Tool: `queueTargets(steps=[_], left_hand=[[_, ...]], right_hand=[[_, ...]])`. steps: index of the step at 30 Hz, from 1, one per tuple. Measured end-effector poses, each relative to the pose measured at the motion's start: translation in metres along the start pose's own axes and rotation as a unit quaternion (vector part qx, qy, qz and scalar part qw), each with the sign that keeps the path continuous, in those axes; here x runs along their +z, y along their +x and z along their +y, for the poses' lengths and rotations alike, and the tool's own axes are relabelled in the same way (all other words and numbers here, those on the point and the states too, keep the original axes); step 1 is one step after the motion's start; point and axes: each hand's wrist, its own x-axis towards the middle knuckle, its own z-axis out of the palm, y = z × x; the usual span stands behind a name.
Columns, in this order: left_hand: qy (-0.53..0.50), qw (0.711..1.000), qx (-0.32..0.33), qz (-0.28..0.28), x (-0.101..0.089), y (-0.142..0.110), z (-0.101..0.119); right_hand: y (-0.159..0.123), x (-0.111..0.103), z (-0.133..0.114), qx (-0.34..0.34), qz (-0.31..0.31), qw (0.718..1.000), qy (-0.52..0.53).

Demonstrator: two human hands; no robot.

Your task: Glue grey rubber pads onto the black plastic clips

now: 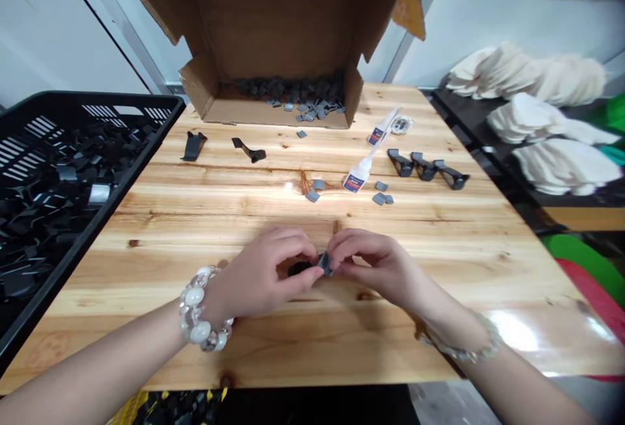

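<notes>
Close above the wooden table, my left hand (273,269) is closed on a small black plastic part (299,268), partly hidden by its fingers. My right hand (374,262) pinches a small grey square pad (325,262) against the end of that part. The fingertips of both hands nearly meet there. Beyond them lie loose grey pads (313,196) and more grey pads (381,198). A white glue bottle (358,176) with a blue-and-red label stands between these groups. Behind it is a second glue bottle (378,132).
A cardboard box (278,114) lies open at the back, holding many grey pads. Black parts rest on the table (195,230), including a row (424,166) at right. A black crate (146,151) full of parts borders the left; white gloves (556,164) are stacked right.
</notes>
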Motion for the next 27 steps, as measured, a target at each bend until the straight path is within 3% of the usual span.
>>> queueTargets(steps=[4,7,10,14,17,20,27], left_hand=[[0.009,0.999,-0.001,0.033,0.003,0.0,0.0],[0.103,0.988,0.059,0.103,0.005,0.0,-0.001],[0.211,0.952,0.152,0.163,0.006,-0.003,0.0],[0.314,0.895,0.243,0.206,0.004,-0.009,0.004],[0.357,0.866,0.278,0.213,0.0,-0.012,0.007],[0.358,0.864,0.278,0.219,-0.002,-0.013,0.009],[0.294,0.887,0.281,0.217,0.002,-0.014,0.009]], right_hand=[[-0.001,0.003,-0.002,0.003,0.005,1.0,-0.003],[-0.002,0.007,-0.002,0.04,0.03,0.997,0.056],[-0.003,0.012,-0.004,0.06,0.062,0.993,0.079],[-0.008,0.015,-0.009,0.006,0.008,1.0,-0.006],[-0.012,0.015,-0.01,-0.013,0.015,0.999,-0.047],[-0.013,0.016,-0.011,-0.032,0.044,0.997,-0.05],[-0.012,0.014,-0.012,-0.091,0.032,0.995,-0.023]])
